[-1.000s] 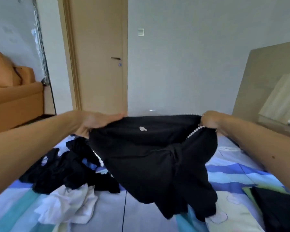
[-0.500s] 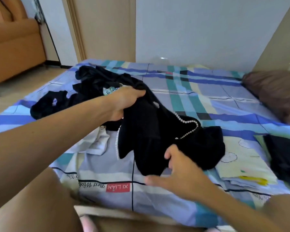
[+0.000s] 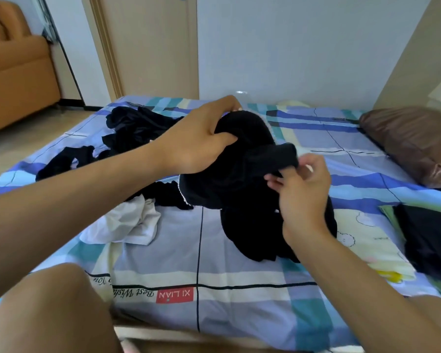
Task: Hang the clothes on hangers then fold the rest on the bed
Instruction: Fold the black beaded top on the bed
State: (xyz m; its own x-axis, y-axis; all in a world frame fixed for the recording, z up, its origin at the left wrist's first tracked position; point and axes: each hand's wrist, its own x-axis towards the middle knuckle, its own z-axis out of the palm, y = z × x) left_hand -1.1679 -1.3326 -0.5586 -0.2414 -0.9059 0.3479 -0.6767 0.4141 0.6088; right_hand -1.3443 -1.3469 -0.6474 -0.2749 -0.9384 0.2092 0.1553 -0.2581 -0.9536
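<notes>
Above the middle of the bed (image 3: 239,266), the left hand (image 3: 199,146) has its grip clamped on a bunched upper part of the black garment (image 3: 242,182). Just beside it, the right hand (image 3: 301,194) pinches a loose strip of the same cloth. The garment looks soft, light and limp, its lower folds slumped on the sheet. It is probably best taken at the shoulders, along the beaded trim (image 3: 184,197). A pile of dark clothes (image 3: 133,133) and a white garment (image 3: 127,222) lie left.

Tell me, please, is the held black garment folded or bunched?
Bunched: the black garment is crumpled, gripped by the left hand and pinched by the right hand.
</notes>
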